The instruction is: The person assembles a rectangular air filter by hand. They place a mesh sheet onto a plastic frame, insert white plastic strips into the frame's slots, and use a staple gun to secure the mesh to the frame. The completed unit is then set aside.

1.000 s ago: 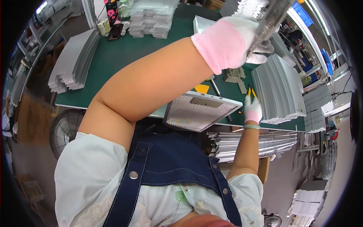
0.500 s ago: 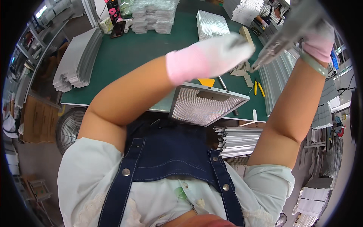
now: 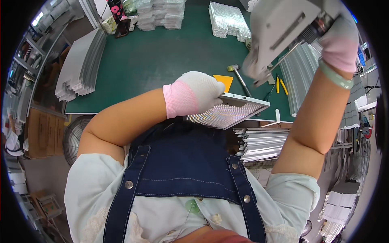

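My left hand point(image 3: 197, 92), in a white glove with a pink cuff, grips the upper left corner of a framed metal mesh panel point(image 3: 221, 116). The panel leans at the table's front edge against my apron. High on the right, my right hand point(image 3: 340, 38), gloved alike, holds a large grey gun-shaped tool point(image 3: 283, 26) with a narrow nose. The tool is blurred and hides part of my right fingers. Its nose hangs above the table, apart from the panel. Behind the panel lie a yellow flat piece point(image 3: 224, 82) and a hammer point(image 3: 240, 79).
Yellow-handled pliers point(image 3: 281, 86) lie right of the hammer on the green table point(image 3: 150, 60). Mesh sheets point(image 3: 229, 20) are stacked at the back, grey panels point(image 3: 81, 60) at the left, long metal strips point(image 3: 299, 73) at the right. Metal profiles point(image 3: 263, 143) sit below the edge; a fan point(image 3: 73, 135) stands left.
My left hand has come down and left from beside the tool and taken hold of the panel's corner. The tool in my right hand has swung, its broad side now in view.
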A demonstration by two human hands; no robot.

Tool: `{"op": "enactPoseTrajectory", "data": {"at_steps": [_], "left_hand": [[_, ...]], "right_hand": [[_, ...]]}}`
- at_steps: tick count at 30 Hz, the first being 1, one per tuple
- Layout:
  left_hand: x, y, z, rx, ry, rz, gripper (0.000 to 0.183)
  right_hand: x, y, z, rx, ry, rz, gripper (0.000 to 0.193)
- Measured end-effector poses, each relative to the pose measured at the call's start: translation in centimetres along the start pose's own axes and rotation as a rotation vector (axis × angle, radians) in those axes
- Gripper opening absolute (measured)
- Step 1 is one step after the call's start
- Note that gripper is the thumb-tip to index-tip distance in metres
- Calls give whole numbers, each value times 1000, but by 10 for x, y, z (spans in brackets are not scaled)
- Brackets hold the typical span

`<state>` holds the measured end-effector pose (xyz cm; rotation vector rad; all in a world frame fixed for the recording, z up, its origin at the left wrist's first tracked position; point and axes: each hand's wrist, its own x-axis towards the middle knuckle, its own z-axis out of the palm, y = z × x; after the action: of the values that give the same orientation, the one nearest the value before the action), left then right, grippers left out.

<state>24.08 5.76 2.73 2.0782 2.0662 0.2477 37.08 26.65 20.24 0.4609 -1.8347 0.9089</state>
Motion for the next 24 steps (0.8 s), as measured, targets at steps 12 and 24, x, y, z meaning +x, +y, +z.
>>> {"op": "enactPoseTrajectory", "data": {"at_steps": [12,24], "left_hand": [[8,-20,28,-49,198,212,27],[9,-21,27,-26,226,220,27]], "right_hand": [[-63,-1,41,-358,96,-226,44],[-60,-2,38,-238,68,-170,37]]}}
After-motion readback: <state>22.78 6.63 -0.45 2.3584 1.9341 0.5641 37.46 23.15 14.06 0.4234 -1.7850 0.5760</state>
